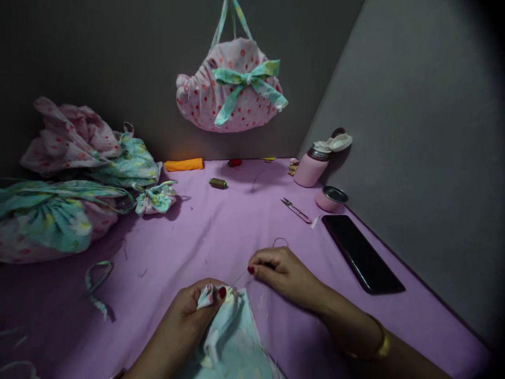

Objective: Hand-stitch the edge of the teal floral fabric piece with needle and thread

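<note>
My left hand (189,310) is closed on a piece of light blue-green floral fabric (236,342), the thumb pressing its gathered top edge. A small pink-and-white fold of cloth (205,296) sticks out between thumb and fingers. To the right, my right hand (280,271) pinches a thin thread (240,276), which runs taut from the gathered edge to the fingertips. A loop of thread (280,239) shows just beyond that hand. Whether a needle sits in the pinch cannot be made out. The fabric's lower part goes out of view at the bottom.
Thread snips (295,210), a black phone (363,252), a pink flask (311,167) and its cup (331,198) lie right. Thread spools (218,183) are at the back. Fabric bags (59,221) and a fabric strip (97,287) occupy the left. A bow-tied pouch (232,105) hangs above.
</note>
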Demonstrator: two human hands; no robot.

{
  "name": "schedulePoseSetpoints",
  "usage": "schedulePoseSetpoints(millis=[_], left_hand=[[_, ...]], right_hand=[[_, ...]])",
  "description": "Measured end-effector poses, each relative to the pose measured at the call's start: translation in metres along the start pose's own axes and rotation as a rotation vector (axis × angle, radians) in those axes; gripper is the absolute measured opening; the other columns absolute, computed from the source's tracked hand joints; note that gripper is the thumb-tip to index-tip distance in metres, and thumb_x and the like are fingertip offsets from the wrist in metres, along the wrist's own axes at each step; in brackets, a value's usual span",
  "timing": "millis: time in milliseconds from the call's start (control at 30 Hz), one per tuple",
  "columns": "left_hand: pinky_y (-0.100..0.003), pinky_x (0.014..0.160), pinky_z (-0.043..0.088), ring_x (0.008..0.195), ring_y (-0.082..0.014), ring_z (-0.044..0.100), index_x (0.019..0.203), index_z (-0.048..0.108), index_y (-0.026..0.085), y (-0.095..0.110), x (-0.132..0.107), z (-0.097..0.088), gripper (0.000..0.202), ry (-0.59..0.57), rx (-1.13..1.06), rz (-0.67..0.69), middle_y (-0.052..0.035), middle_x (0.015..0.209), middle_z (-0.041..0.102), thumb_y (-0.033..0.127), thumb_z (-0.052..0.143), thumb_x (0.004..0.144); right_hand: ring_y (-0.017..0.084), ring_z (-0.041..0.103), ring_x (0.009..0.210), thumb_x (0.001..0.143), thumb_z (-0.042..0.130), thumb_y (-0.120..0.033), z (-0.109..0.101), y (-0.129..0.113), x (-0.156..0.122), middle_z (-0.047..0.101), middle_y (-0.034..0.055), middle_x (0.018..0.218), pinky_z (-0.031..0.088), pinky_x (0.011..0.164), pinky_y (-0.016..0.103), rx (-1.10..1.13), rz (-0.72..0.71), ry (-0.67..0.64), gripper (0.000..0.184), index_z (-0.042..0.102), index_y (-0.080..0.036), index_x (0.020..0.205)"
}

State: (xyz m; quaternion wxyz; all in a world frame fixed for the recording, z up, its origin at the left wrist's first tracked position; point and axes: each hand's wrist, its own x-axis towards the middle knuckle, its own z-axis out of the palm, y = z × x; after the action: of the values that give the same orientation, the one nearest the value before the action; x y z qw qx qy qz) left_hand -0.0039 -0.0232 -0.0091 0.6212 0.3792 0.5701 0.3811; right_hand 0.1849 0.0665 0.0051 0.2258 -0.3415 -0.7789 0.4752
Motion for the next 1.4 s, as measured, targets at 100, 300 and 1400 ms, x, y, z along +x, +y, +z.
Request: schedulePoseSetpoints(millis=[100,300,1400], left_hand=[[-0.023,0.049,0.032,0.050,-0.0108,0.041,0.073,0.063,0.015,-0.002,0.000,0.000,0.031,-0.003,-0.014,-0.007,0.0020,0.057,0.052,0.046,0.064,0.074],[-0.024,0.051,0.034,0.054,-0.0120,0.044,0.074,0.064,0.015,-0.002,-0.001,-0.001,0.026,0.006,0.002,-0.004,0.0006,0.060,0.054,0.041,0.066,0.074],[-0.022,0.051,0.036,0.053,-0.0114,0.044,0.067,0.064,0.016,0.001,-0.002,0.000,0.031,0.112,-0.125,-0.054,0.0015,0.059,0.053,0.047,0.069,0.070]], right_hand=[[0.012,0.052,0.061,0.085,0.052,-0.022,-0.010,0.004,0.001,0.056,-0.0009,0.063,0.039,0.058,0.023,0.037,0.052,0.177,0.018,0.062,-0.015,0.072],[0.011,0.048,0.054,0.082,0.056,-0.028,-0.001,0.006,-0.001,0.050,-0.0032,0.060,0.037,0.052,0.023,0.079,0.131,0.374,0.016,0.063,-0.017,0.092],[0.016,0.067,0.077,0.088,0.046,-0.015,0.029,-0.011,-0.021,0.073,0.0018,0.090,0.049,0.067,0.027,-0.136,-0.174,0.004,0.030,0.068,-0.027,0.105]])
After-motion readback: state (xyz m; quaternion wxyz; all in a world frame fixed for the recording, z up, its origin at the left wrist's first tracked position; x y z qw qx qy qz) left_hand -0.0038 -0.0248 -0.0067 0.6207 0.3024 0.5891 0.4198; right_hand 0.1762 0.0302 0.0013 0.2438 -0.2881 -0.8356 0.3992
